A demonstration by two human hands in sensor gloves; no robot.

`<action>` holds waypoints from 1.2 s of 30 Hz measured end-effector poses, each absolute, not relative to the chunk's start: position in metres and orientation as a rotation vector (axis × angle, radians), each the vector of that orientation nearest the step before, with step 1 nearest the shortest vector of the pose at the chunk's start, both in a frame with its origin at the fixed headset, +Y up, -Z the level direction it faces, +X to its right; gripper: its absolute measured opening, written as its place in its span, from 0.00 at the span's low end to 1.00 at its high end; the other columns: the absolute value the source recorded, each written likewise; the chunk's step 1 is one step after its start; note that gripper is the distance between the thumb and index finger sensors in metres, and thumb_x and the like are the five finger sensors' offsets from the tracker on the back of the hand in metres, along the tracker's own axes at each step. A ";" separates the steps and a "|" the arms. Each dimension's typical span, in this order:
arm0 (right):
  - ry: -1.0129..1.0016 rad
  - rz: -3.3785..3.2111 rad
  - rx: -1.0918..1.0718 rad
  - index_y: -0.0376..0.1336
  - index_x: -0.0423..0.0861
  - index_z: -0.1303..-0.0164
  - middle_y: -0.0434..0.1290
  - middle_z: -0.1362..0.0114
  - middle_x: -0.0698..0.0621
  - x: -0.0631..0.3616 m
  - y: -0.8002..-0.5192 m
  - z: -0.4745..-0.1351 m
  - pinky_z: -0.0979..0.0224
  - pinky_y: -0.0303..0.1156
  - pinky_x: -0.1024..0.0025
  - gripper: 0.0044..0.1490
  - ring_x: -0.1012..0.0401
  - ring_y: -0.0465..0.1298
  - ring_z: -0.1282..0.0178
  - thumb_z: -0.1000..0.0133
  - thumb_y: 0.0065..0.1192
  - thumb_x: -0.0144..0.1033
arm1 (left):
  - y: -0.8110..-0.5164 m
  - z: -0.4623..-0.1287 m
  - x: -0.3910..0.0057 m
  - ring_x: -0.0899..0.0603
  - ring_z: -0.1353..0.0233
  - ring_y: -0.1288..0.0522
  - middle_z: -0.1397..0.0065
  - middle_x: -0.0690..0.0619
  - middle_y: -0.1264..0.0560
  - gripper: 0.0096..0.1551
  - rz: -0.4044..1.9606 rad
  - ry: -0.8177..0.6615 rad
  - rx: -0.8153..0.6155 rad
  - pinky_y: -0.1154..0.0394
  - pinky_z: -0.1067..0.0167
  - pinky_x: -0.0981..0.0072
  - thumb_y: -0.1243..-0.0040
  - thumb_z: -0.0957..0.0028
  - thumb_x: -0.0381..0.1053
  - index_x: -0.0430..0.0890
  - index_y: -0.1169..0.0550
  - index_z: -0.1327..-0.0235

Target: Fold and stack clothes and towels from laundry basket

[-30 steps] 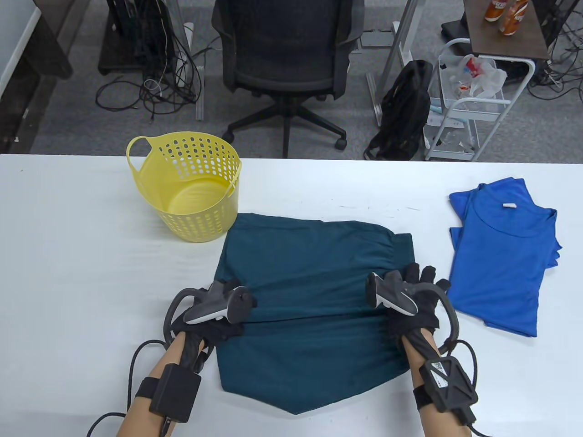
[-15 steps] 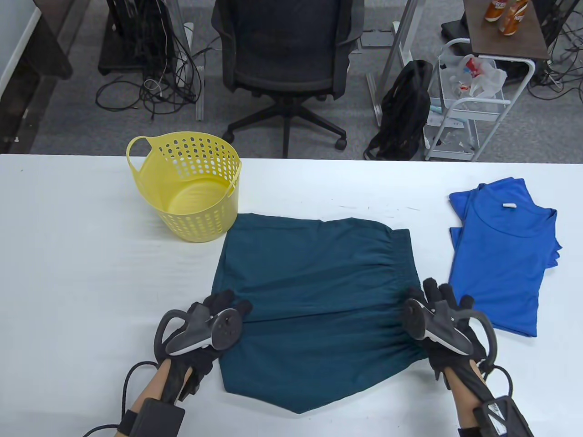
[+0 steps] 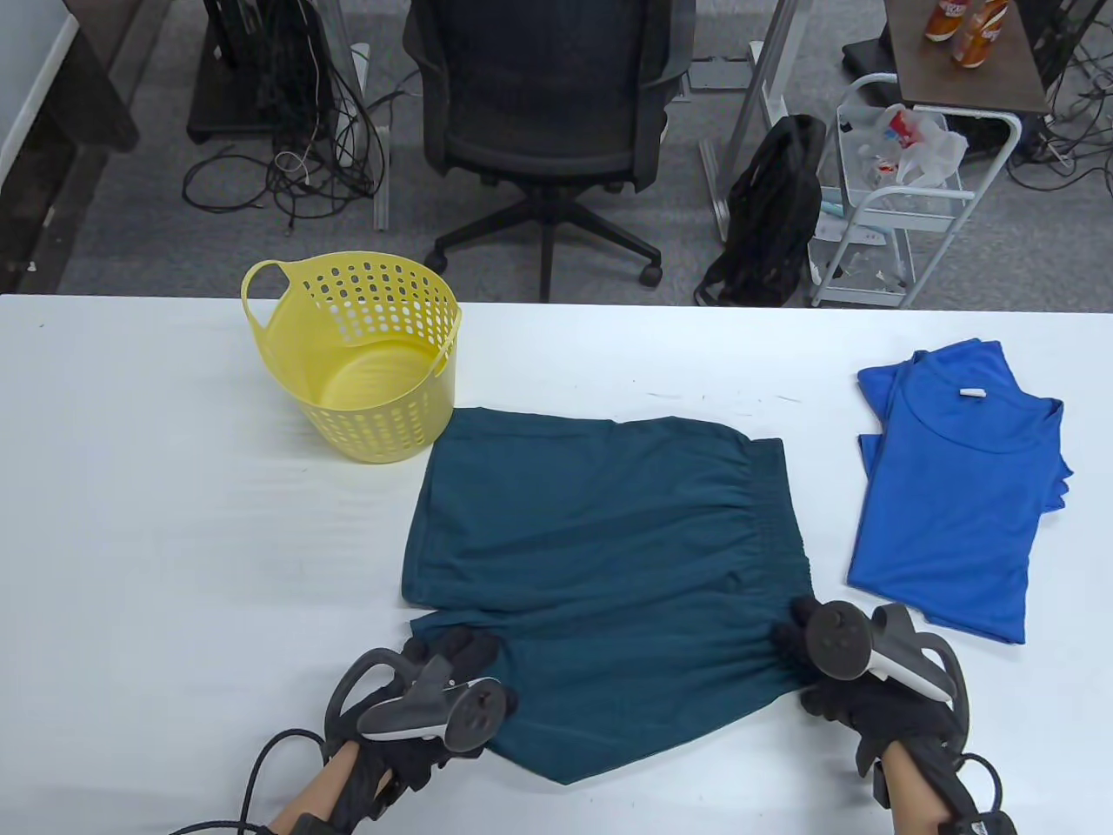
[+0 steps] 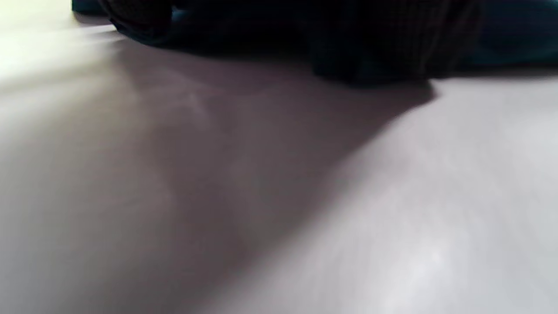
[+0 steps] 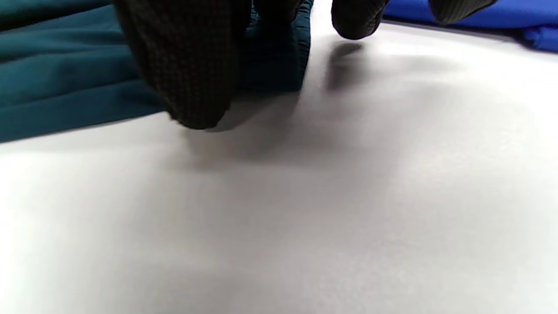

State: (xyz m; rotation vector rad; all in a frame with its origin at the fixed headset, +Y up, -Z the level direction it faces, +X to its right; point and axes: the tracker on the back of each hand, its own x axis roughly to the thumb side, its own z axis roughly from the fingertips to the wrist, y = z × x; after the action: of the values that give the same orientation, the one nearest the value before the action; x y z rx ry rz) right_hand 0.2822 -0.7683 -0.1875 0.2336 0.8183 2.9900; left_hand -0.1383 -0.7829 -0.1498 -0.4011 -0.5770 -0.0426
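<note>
Dark teal shorts (image 3: 600, 522) lie spread on the white table (image 3: 130, 522), waistband to the right. My left hand (image 3: 461, 652) grips the near left hem of the lower leg. My right hand (image 3: 796, 644) pinches the near end of the gathered waistband. In the right wrist view my fingers (image 5: 187, 65) close around the teal fabric (image 5: 65, 87) low on the table. The left wrist view is blurred; the dark glove (image 4: 392, 43) sits against the teal cloth (image 4: 523, 39). A folded blue shirt (image 3: 956, 487) lies at the right.
A yellow perforated laundry basket (image 3: 383, 435) stands at the back left of the shorts and holds nothing visible. The blue shirt's edge (image 5: 501, 17) is close to my right hand. An office chair and a cart stand beyond the table's far edge.
Both hands slid from the middle of the shorts toward me, to the near corners. The near left corner of the shorts has drawn in under my left hand.
</note>
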 end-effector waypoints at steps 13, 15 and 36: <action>0.581 2.891 0.257 0.63 0.51 0.25 0.52 0.11 0.45 0.278 -0.770 -0.198 0.22 0.47 0.22 0.30 0.36 0.50 0.13 0.37 0.52 0.47 | -0.765 -0.183 -0.196 0.38 0.26 0.26 0.19 0.44 0.29 0.29 0.401 0.002 -0.386 0.26 0.33 0.43 0.47 0.38 0.62 0.48 0.23 0.30; 0.588 2.915 0.271 0.62 0.51 0.25 0.52 0.11 0.44 0.275 -0.770 -0.198 0.22 0.47 0.22 0.30 0.36 0.51 0.13 0.36 0.50 0.47 | -0.764 -0.182 -0.202 0.36 0.25 0.28 0.15 0.38 0.34 0.37 0.368 0.044 -0.355 0.28 0.31 0.42 0.46 0.38 0.61 0.49 0.35 0.17; 0.746 2.827 0.251 0.53 0.58 0.17 0.43 0.08 0.51 0.295 -0.771 -0.193 0.21 0.43 0.20 0.46 0.38 0.44 0.11 0.46 0.72 0.45 | -0.778 -0.177 -0.192 0.32 0.14 0.40 0.10 0.45 0.38 0.24 0.481 -0.321 -0.356 0.38 0.26 0.28 0.44 0.44 0.64 0.66 0.25 0.34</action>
State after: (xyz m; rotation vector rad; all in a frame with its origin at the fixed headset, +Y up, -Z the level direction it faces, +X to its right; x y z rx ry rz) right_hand 0.2951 -0.7708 -0.1934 0.2508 0.7463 2.8273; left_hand -0.1918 -0.7779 -0.1768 -0.3561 -0.3208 0.4811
